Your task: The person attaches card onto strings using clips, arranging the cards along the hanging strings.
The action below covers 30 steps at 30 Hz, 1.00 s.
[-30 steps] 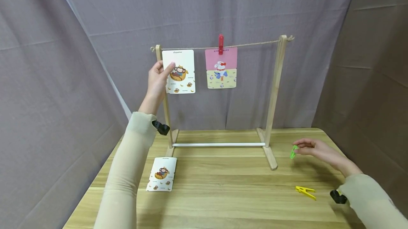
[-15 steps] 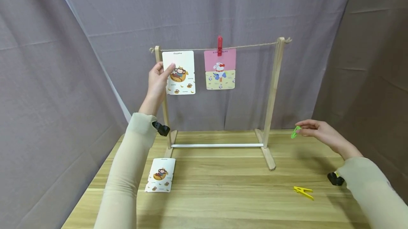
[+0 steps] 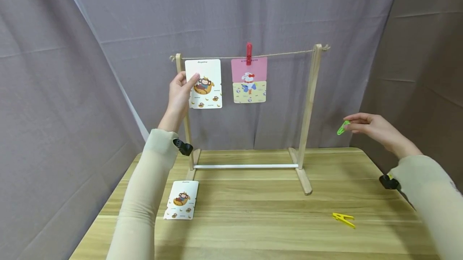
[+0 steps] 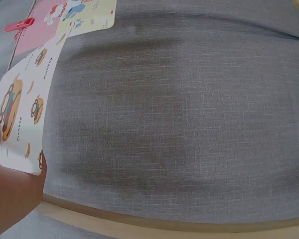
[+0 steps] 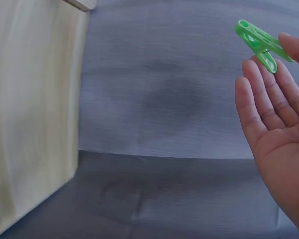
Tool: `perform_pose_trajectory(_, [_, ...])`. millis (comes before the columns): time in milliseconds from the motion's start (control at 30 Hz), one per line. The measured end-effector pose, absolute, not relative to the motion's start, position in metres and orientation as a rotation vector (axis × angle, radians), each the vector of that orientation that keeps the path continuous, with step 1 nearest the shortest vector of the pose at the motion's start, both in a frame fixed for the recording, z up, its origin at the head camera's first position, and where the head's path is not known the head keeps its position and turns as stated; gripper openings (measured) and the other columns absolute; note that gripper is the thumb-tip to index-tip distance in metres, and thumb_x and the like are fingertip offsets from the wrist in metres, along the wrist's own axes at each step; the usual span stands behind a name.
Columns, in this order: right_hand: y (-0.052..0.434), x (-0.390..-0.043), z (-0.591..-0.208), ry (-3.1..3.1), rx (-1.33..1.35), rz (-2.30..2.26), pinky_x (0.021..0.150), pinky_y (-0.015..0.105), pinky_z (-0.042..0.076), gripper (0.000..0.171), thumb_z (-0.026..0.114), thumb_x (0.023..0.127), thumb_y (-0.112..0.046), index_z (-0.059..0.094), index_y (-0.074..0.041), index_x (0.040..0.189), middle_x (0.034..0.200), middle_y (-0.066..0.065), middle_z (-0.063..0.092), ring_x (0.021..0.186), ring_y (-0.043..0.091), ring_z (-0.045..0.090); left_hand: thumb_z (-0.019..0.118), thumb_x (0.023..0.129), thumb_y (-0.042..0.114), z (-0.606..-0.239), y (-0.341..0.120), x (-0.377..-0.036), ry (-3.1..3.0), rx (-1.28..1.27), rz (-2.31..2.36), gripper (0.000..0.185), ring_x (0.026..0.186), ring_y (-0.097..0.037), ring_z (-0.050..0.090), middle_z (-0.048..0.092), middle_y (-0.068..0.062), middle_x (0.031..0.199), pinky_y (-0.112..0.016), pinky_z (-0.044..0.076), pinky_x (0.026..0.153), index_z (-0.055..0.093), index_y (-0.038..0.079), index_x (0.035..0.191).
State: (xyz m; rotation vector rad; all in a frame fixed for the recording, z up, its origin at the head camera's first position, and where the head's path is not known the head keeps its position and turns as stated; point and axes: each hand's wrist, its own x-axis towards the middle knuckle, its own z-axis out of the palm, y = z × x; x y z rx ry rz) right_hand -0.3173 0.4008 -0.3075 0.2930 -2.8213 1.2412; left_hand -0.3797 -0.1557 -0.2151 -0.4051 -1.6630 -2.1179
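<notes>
Right grip (image 3: 379,129) pinches a green clothespin (image 3: 342,128), well right of and below the white card (image 3: 207,89); left grip (image 3: 178,94), nearer the rope (image 3: 289,54), pinches that card, long axis upright.

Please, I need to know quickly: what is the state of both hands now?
Left hand: holding the white rectangular card with monkey print.
Right hand: holding the bright green plastic clothespin.

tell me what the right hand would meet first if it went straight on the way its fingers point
The right hand, green clothespin first, would likely meet the right wooden post, though depth is unclear: it might miss that and reach the grey curtain.
</notes>
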Motion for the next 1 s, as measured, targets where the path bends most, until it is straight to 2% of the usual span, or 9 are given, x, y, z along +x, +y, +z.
perform_pose_trajectory(100, [0.399, -0.319, -0.294, -2.822, 0.281, 1.222, 0.101, 0.052, 0.037, 0.06, 0.063, 0.099, -0.044, 0.049, -0.004, 0.142, 0.104, -0.03, 0.061, 0.095, -0.006, 0.059, 0.073, 0.094, 0.014, -0.215, -0.156, -0.379, -1.661, -0.41, -2.117, 0.014, 0.076, -0.015, 0.067, 0.071, -0.004, 0.086, -0.025, 0.054, 0.066, 0.063, 0.008, 0.101])
perform_pose_trajectory(267, [0.399, -0.323, -0.271, -2.78, 0.271, 1.242, 0.106, 0.058, 0.034, 0.052, 0.064, 0.098, -0.043, 0.053, -0.012, 0.138, 0.101, -0.032, 0.061, 0.093, -0.008, 0.059, 0.073, 0.094, 0.014, -0.214, -0.156, -0.379, -1.66, -0.41, -2.114, 0.015, 0.076, -0.015, 0.067, 0.071, -0.005, 0.087, -0.025, 0.054, 0.067, 0.063, 0.008, 0.102])
perform_pose_trajectory(367, [0.401, -0.325, -0.256, -2.739, 0.262, 1.246, 0.105, 0.042, 0.038, 0.041, 0.065, 0.098, -0.042, 0.058, -0.022, 0.133, 0.1, -0.032, 0.063, 0.093, -0.008, 0.06, 0.073, 0.094, 0.015, -0.212, -0.157, -0.379, -1.663, -0.412, -2.108, 0.015, 0.076, -0.016, 0.067, 0.071, -0.005, 0.088, -0.025, 0.054, 0.066, 0.063, 0.007, 0.102])
perform_pose_trajectory(533, [0.401, -0.327, -0.228, -2.659, 0.245, 1.264, 0.078, 0.011, 0.039, 0.029, 0.067, 0.097, -0.038, 0.061, -0.035, 0.126, 0.1, -0.032, 0.063, 0.09, -0.008, 0.062, 0.073, 0.094, 0.014, -0.212, -0.156, -0.38, -1.661, -0.423, -2.109, 0.015, 0.077, -0.016, 0.068, 0.071, -0.005, 0.088, -0.025, 0.055, 0.066, 0.063, 0.007, 0.102])
perform_pose_trajectory(600, [0.4, -0.326, -0.218, -2.63, 0.235, 1.293, 0.079, 0.01, 0.038, 0.029, 0.068, 0.097, -0.037, 0.062, -0.037, 0.125, 0.1, -0.033, 0.063, 0.09, -0.009, 0.062, 0.073, 0.094, 0.014, -0.213, -0.156, -0.38, -1.662, -0.427, -2.11, 0.015, 0.076, -0.015, 0.068, 0.071, -0.005, 0.087, -0.025, 0.054, 0.066, 0.063, 0.007, 0.102])
perform_pose_trajectory(733, [0.398, -0.324, -0.197, -2.582, 0.213, 1.343, 0.104, 0.02, 0.033, 0.028, 0.069, 0.097, -0.035, 0.062, -0.039, 0.124, 0.099, -0.033, 0.062, 0.088, -0.01, 0.061, 0.073, 0.094, 0.014, -0.214, -0.155, -0.381, -1.665, -0.428, -2.115, 0.014, 0.077, -0.015, 0.068, 0.071, -0.004, 0.087, -0.025, 0.054, 0.067, 0.062, 0.007, 0.101])
perform_pose_trajectory(833, [0.397, -0.323, -0.182, -2.526, 0.215, 1.4, 0.105, 0.019, 0.031, 0.026, 0.07, 0.096, -0.031, 0.064, -0.039, 0.12, 0.097, -0.031, 0.064, 0.085, -0.009, 0.063, 0.073, 0.094, 0.014, -0.215, -0.155, -0.381, -1.665, -0.425, -2.118, 0.014, 0.078, -0.016, 0.068, 0.071, -0.005, 0.088, -0.025, 0.054, 0.068, 0.062, 0.007, 0.101])
perform_pose_trajectory(900, [0.398, -0.323, -0.171, -2.475, 0.221, 1.453, 0.091, 0.01, 0.035, 0.024, 0.071, 0.096, -0.027, 0.067, -0.037, 0.117, 0.095, -0.029, 0.067, 0.083, -0.007, 0.065, 0.073, 0.094, 0.014, -0.214, -0.156, -0.381, -1.667, -0.427, -2.118, 0.015, 0.078, -0.016, 0.068, 0.071, -0.005, 0.089, -0.025, 0.054, 0.069, 0.062, 0.007, 0.102])
perform_pose_trajectory(1000, [0.401, -0.32, -0.154, -2.412, 0.204, 1.498, 0.093, 0.007, 0.033, 0.024, 0.072, 0.095, -0.024, 0.069, -0.035, 0.116, 0.093, -0.028, 0.068, 0.079, -0.007, 0.066, 0.073, 0.094, 0.015, -0.212, -0.156, -0.379, -1.675, -0.432, -2.115, 0.016, 0.079, -0.016, 0.068, 0.072, -0.006, 0.09, -0.026, 0.055, 0.069, 0.063, 0.007, 0.104])
